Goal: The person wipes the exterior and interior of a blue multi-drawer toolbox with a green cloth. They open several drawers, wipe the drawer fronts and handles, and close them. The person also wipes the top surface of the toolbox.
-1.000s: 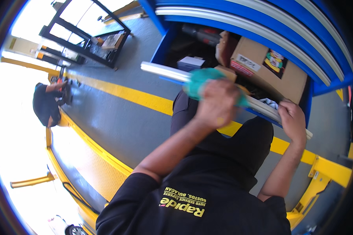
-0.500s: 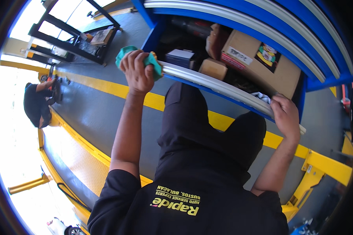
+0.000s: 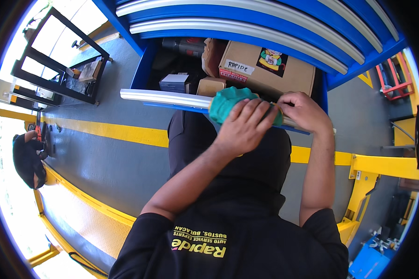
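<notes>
A blue tool cabinet [image 3: 139, 31] has a lower drawer pulled out over my knees, with a silver front rail [image 3: 165, 97]. My left hand [image 3: 246, 128] is closed on a bunched green cloth [image 3: 229, 103] and presses it on the rail, right of its middle. Beside it, my right hand [image 3: 308, 111] bends over the rail's right part with curled fingers; what they pinch, if anything, is hidden. Inside the drawer lie a large cardboard box [image 3: 291, 83], a small brown box [image 3: 211, 86] and a small dark box with a pale top [image 3: 174, 83].
Yellow metal beams [image 3: 381, 166] stand at right, and a yellow ramp-like platform [image 3: 86, 218] runs along the left. Far left, a person [image 3: 28, 160] bends low. A black metal frame [image 3: 56, 74] stands beyond. Blue equipment [image 3: 370, 258] sits at lower right.
My left hand has slid the green cloth rightward along the rail, from its left end toward my right hand. My right hand has shifted its hold at the rail. The view has turned somewhat right.
</notes>
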### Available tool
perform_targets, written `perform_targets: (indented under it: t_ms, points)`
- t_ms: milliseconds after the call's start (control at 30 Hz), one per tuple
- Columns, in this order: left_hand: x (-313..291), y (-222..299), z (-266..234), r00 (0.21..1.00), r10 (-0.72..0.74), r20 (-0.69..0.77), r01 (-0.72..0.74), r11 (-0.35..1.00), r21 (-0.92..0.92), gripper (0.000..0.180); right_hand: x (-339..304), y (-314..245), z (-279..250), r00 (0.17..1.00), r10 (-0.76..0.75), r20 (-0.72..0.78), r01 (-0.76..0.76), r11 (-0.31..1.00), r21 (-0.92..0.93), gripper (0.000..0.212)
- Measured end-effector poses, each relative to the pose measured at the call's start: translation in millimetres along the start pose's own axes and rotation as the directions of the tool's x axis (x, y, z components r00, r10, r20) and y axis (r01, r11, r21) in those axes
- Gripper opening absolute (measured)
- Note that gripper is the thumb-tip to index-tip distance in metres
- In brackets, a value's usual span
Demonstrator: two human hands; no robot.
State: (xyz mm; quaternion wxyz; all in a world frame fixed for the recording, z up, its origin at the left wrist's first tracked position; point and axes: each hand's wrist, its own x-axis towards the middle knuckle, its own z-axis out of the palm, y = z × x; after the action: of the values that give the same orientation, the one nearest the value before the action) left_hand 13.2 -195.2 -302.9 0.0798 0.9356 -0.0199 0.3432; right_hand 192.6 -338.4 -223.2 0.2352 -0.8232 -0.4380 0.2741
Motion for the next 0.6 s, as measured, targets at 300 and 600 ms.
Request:
perform_targets:
  t_ms: [300,600]
  points:
    - [-92.0,-193.4,-99.4,0.94,-0.336,-0.059,0.338,0.894,0.294,0.036,0.2,0.2,9.1,0.996,0.042,-0.085,-0.026,0.984,0.176,0.021]
    - [-66.6,-130.2,-68.1,0.976,-0.21,-0.056,0.217,0.934,0.284,0.042,-69.1,58.9,-0.2,0.721,0.141,-0.678,0.087,0.953,0.291,0.014]
